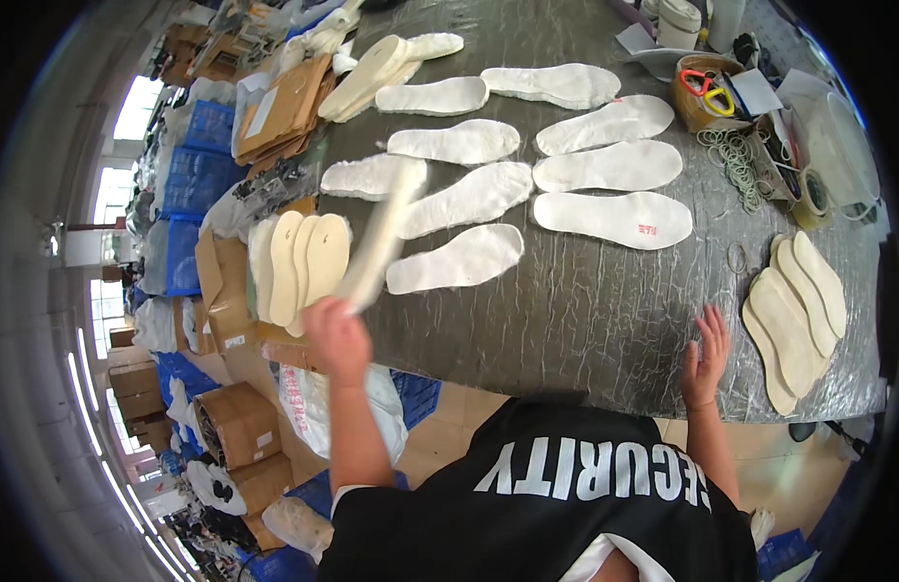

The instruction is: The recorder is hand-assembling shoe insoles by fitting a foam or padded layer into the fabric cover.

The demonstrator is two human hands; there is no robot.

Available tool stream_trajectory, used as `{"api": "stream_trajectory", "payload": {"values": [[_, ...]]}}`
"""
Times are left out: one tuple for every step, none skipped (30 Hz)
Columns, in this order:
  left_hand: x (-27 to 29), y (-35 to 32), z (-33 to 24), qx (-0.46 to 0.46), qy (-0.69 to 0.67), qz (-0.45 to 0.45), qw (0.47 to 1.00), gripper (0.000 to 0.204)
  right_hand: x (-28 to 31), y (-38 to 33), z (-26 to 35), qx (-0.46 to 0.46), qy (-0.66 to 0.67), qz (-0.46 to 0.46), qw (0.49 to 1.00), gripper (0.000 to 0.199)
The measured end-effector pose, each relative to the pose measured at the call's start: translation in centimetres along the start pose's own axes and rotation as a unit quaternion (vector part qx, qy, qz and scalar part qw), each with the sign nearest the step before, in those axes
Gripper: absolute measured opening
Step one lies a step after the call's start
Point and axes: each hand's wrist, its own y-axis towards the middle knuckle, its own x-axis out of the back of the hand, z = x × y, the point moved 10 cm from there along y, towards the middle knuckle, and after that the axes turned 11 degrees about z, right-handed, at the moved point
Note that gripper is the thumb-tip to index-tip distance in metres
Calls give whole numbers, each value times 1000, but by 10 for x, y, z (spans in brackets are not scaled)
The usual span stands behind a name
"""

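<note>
My left hand point(339, 339) grips the lower end of a cream insole point(384, 233), which is raised on edge and smeared by motion. Next to that hand lies a fanned group of cream insoles point(314, 257) at the table's left edge. My right hand point(706, 357) is held with fingers apart near the table's front edge, holding nothing. To its right is a stack of cream insoles point(797, 310). Across the middle of the table, several white fluffy insoles point(459, 260) lie flat in rough columns. One smooth white insole point(614, 219) bears a red stamp.
The table has a dark, shiny, creased cover point(527, 335). At the back right stand a container with scissors point(706, 89), a heap of rubber bands point(740, 160) and a roll of tape point(811, 194). Cardboard boxes point(238, 422) and blue crates point(192, 179) stand off to the left.
</note>
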Motion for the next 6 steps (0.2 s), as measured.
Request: {"api": "stream_trajectory", "payload": {"values": [[9,-6,30,24,84,6,996,26,-9,2,5,0,6,12,1000,34],[12,-10,56,49,165,13,985,27,-16,3,10,-2,9,25,1000,32],[8,-15,80,49,161,11,986,27,-22,5,15,-3,8,43,999,32],[-15,-19,111,86,177,82,977,28,-23,5,19,-6,2,41,999,32],[-41,-26,138,121,192,154,962,30,-30,4,21,-11,-1,65,998,33],[-74,-37,161,190,179,268,927,36,-38,2,21,-19,-4,90,996,33]]}}
